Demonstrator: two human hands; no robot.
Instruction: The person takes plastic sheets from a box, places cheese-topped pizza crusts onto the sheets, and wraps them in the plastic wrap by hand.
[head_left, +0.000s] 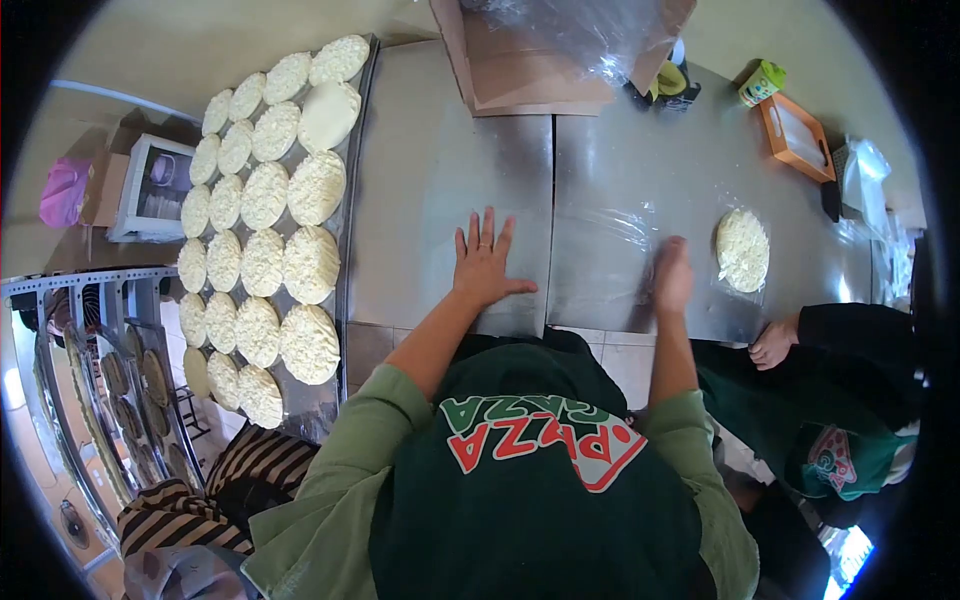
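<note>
My left hand (487, 262) lies flat on the steel table (440, 170) with its fingers spread and nothing in it. To the right of the table's seam, my right hand (673, 275) is turned edge-on and slightly blurred, so its fingers are mostly hidden. Clear plastic film (625, 228) lies on the steel beside it, wrinkled and shiny. Further right, a round pizza base topped with shredded cheese (743, 250) rests on a clear sheet, apart from my right hand.
Rows of cheese-topped bases (265, 193) fill a large tray (352, 180) at left. A cardboard box (540, 95) stands at the back. An orange tray (795, 140) sits back right. A co-worker's hand (773, 343) touches the front edge. A rack (100, 280) stands lower left.
</note>
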